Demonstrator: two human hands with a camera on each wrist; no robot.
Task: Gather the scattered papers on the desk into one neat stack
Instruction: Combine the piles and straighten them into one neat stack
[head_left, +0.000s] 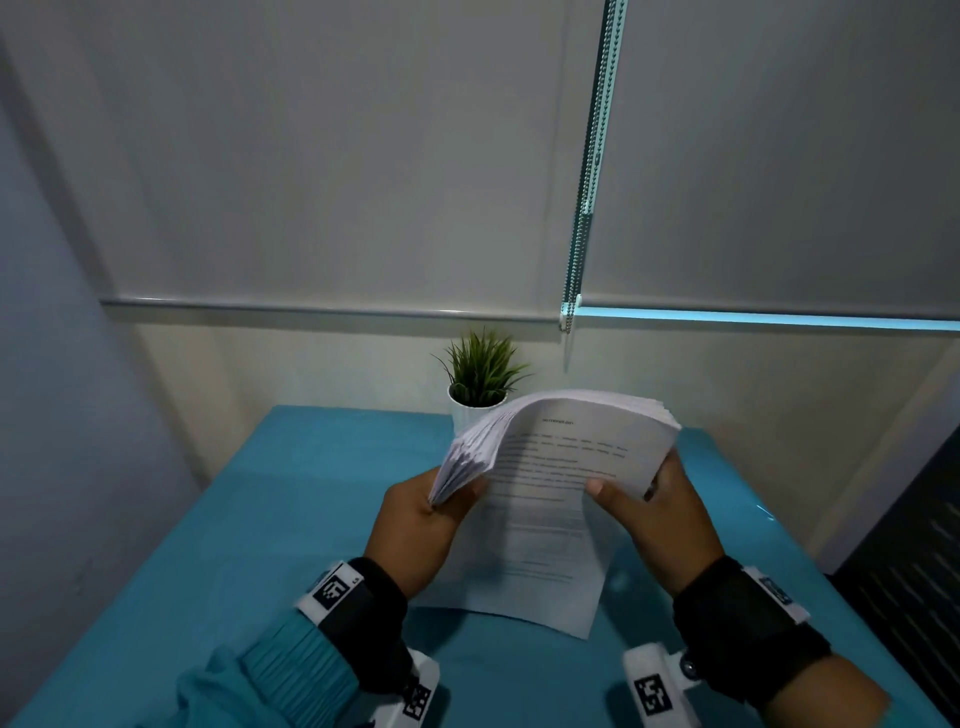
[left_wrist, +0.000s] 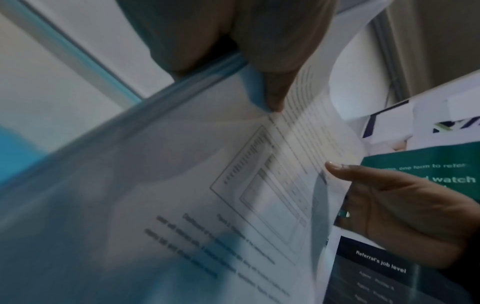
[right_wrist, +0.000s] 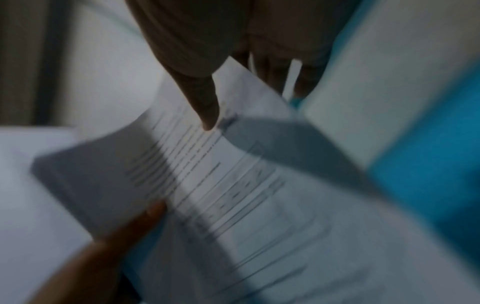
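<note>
Both hands hold a thick stack of printed white papers (head_left: 566, 447) upright over the teal desk (head_left: 270, 519), its lower edge resting on the desk near me. My left hand (head_left: 431, 514) grips the stack's left edge, where the sheets fan apart and curl. At the right edge my right hand (head_left: 654, 499) grips the stack, thumb on the front page and fingers behind. The left wrist view shows the printed front page (left_wrist: 233, 205) with my left thumb on it. The right wrist view is blurred, with the papers (right_wrist: 221, 185) under my right thumb.
A small green plant in a white pot (head_left: 480, 395) stands at the desk's far edge, just behind the papers. Roller blinds (head_left: 779, 156) and a wall close off the back. A dark cabinet (head_left: 914, 571) stands off the desk's right side.
</note>
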